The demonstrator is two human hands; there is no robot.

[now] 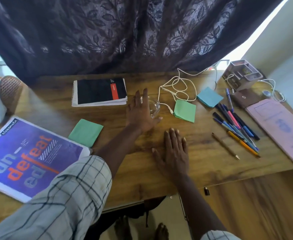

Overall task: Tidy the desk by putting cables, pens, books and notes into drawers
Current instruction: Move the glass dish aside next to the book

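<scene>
The left hand [140,113] reaches forward with fingers spread, open and holding nothing, its palm over a clear glass [153,106] that stands mid-table. The right hand [174,151] lies flat and empty on the table [202,163], fingers extended.

Everything to be stowed is out: a white cable [175,87] looped beside the glass, its end lying at a green sticky-note pad [184,110]; a blue pad [209,97]; another green pad [86,132]; a heap of pens [235,123]; a black spiral notebook [100,91]; a purple notebook [30,156] and a pink book [279,127].

The glass seems to be the target. Close round its wall rather than its rim, lift straight up, and keep clear of the cable loop so that it does not drag.
</scene>
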